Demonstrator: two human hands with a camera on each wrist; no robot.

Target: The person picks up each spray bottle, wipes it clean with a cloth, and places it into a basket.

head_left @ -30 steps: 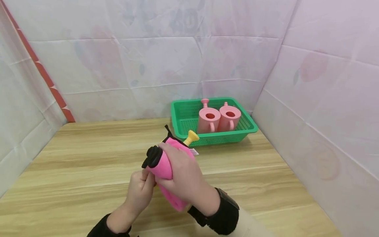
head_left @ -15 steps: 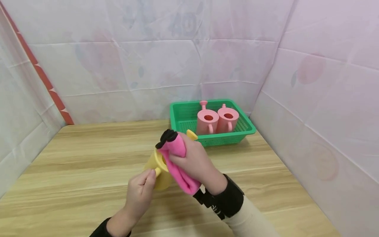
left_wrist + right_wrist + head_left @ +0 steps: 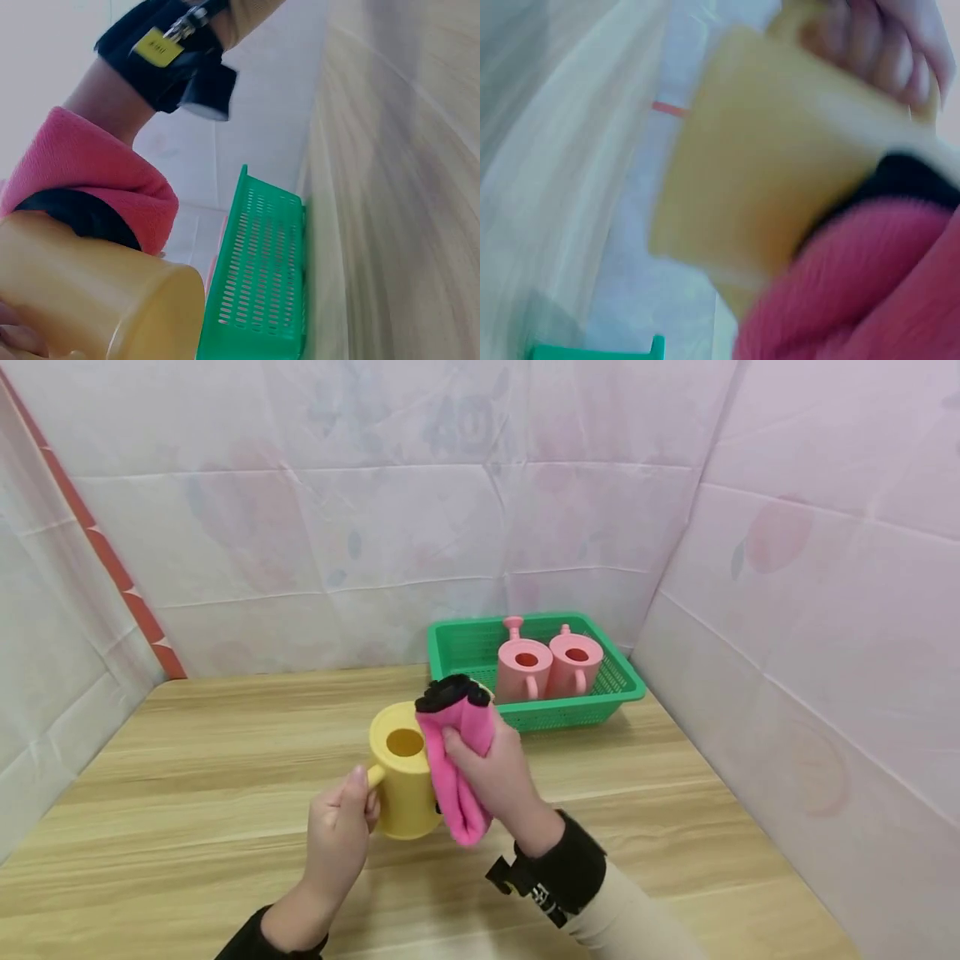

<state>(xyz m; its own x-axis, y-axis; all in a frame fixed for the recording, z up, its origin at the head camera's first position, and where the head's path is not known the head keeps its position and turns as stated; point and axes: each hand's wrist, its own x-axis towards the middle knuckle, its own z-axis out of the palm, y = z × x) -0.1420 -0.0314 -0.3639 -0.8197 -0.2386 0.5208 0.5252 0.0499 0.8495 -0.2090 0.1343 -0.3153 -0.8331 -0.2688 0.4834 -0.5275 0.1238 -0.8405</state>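
My left hand (image 3: 341, 831) grips the handle of a yellow watering can (image 3: 405, 797), its round top hole facing up toward the head camera. In my right hand (image 3: 495, 772) is a bunched pink cloth (image 3: 457, 777) with black edging, pressed to the can's right side. The right wrist view shows the cloth (image 3: 870, 285) against the can's yellow wall (image 3: 757, 157), slightly blurred. In the left wrist view the can (image 3: 97, 285) is held off the wooden table, its base toward the tabletop. Cloth and right hand hide most of the spout.
Behind the hands a green basket (image 3: 555, 718) stands on the wooden table (image 3: 225, 827), near the back wall. Two pink watering cans (image 3: 521, 681) sit upright in its right part. Light printed sheets (image 3: 337, 527) wall the table at the back and both sides.
The yellow watering can, first mostly covered by the cloth, has come into view and turned more upright. My right hand has moved the cloth from over its top to its right side.
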